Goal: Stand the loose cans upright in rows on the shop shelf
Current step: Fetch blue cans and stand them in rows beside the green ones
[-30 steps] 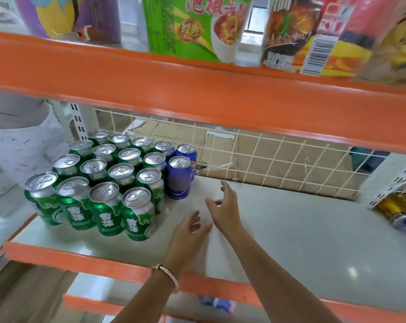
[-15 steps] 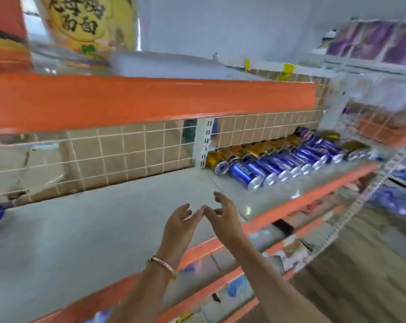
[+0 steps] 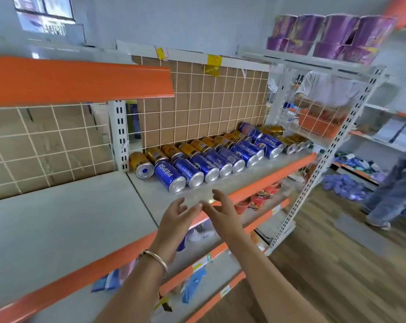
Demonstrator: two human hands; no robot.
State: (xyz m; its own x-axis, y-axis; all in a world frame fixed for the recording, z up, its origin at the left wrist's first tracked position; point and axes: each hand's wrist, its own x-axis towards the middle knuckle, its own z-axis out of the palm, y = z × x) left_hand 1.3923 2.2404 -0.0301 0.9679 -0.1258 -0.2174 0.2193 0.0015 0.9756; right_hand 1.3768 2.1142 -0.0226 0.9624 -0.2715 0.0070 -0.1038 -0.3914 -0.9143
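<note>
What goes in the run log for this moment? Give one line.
left hand: open, empty | right hand: open, empty | cans: lying down | shelf: reaching

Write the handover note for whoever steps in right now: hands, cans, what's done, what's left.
Left hand: open, empty, hovering over the shelf front edge.
Right hand: open, empty, beside the left, fingertips nearly touching it.
Cans: blue cans lie on their sides in a front row, ends toward the aisle; gold cans lie behind them against the wire grid. One blue can rests on top near the far end.
Done here: nothing, no can in this view stands upright.
Left: stand every lying can up in rows; the nearest blue one is the likely start.
</note>
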